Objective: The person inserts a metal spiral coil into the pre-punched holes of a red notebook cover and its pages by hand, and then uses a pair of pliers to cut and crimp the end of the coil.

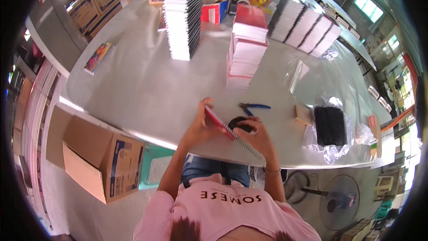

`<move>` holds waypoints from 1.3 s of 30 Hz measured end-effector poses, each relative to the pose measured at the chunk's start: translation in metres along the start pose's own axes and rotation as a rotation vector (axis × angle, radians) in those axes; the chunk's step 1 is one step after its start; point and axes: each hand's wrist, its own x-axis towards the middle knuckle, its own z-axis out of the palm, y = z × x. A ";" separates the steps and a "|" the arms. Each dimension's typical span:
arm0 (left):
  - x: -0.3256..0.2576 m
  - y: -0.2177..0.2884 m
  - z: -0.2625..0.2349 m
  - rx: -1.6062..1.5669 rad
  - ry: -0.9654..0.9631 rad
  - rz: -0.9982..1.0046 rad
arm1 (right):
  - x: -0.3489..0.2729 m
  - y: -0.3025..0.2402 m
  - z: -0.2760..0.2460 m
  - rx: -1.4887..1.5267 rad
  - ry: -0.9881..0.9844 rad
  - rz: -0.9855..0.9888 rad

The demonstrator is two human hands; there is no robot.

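Head view: we stand at a grey table (147, 89) that spreads beyond our grip and to both sides of it. Our pink shirt (232, 218), nearer us than the grip, carries dark lettering across the chest. Low to the left of our grip, an open cardboard box (125, 169) shows a printed blue-and-white panel. Beyond the grip and leftward rises a stack of black-spiral books (180, 27); straight beyond it stands a red-covered stack (247, 47). To its right, black coils (330, 126) lie on crumpled clear wrap.

Our 2 forearms come up from below and converge. Our left hand (200, 127) is closed on a tilted red notebook (217, 120), fingers near its upper end, the notebook held between our 2 hands. A pale spiral (245, 145) slants from its edge down past our right hand (256, 136), whose bent fingers close on a rounded black object (237, 122); we cannot tell what it is. Just beyond that hand lie blue-handled pliers (256, 105).
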 end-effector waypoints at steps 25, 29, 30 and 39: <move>0.004 -0.012 -0.002 0.071 -0.023 0.176 | -0.001 0.016 -0.007 0.730 -0.128 0.128; 0.004 -0.008 -0.004 0.136 -0.062 0.207 | -0.004 -0.009 -0.008 0.187 -0.113 -0.050; 0.005 -0.007 -0.005 0.145 -0.057 0.234 | -0.008 -0.012 -0.008 0.251 -0.128 -0.062; 0.008 -0.011 0.001 0.084 -0.033 0.254 | 0.007 0.017 0.001 -0.083 0.064 -0.012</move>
